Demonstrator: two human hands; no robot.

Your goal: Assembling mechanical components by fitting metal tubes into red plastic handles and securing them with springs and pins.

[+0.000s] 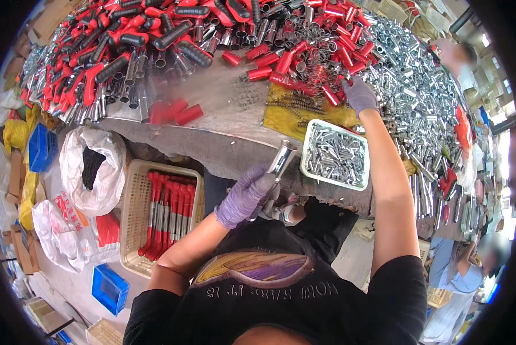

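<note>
My left hand (243, 202), in a purple glove, is closed around a shiny chrome metal tube (281, 160), held upright and tilted in front of the bench edge. My gloved right hand (361, 95) reaches to the pile of red sleeves (343, 53) and loose coil springs (321, 72). Its fingers are drawn together there; what they pinch, if anything, is hidden. A red sleeve (330, 96) lies just left of its fingertips. Below that hand, a white tray (308, 168) of small metal pins (335, 152) rests at the bench's near edge, beside a yellow cloth (275, 118).
Red-and-black handles with metal tubes (134, 40) are heaped at the far left. Small metal parts (407, 75) cover the right side. Below left stand a beige basket (132, 218) of red-handled tools, a white sack (111, 187) and a blue bin (109, 289). People work at the right.
</note>
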